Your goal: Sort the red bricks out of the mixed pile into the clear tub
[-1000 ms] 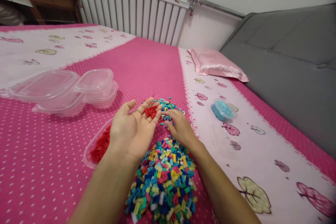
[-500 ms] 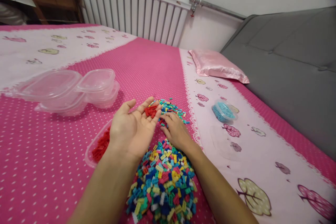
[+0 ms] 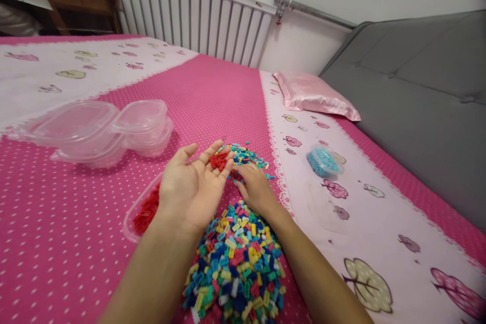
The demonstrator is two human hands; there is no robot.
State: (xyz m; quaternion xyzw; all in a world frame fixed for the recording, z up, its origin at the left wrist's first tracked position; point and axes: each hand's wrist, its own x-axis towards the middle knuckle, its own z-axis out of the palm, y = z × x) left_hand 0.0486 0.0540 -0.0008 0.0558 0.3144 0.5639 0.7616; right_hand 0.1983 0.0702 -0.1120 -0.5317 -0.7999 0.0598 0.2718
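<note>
Palm up, my left hand point(image 3: 192, 185) cradles a small heap of red toy bricks point(image 3: 219, 161) on its outstretched fingers. My right hand point(image 3: 256, 187) reaches beside it, fingers bent down at the edge of a scattered pile of small mixed bricks point(image 3: 255, 156). Its thumb is apart from the fingers, with no brick seen between them; the fingertips are partly hidden. A larger heap of multicoloured bricks point(image 3: 239, 258) lies between my forearms. Left of my left hand, partly covered by it, a clear tub point(image 3: 131, 233) contains more red bricks point(image 3: 146, 212).
Stacked clear plastic containers point(image 3: 81, 121) and smaller ones point(image 3: 142, 121) stand at the left on the pink dotted bedspread point(image 3: 68, 202). On the right are a tub of light blue bricks point(image 3: 322, 161) and a clear lid point(image 3: 326, 207). Behind lie a pink pillow point(image 3: 317, 95) and a grey headboard point(image 3: 413, 71).
The fingers of my right hand have shifted slightly over the small pile, the thumb moving a little away. My left hand keeps its place with the red bricks.
</note>
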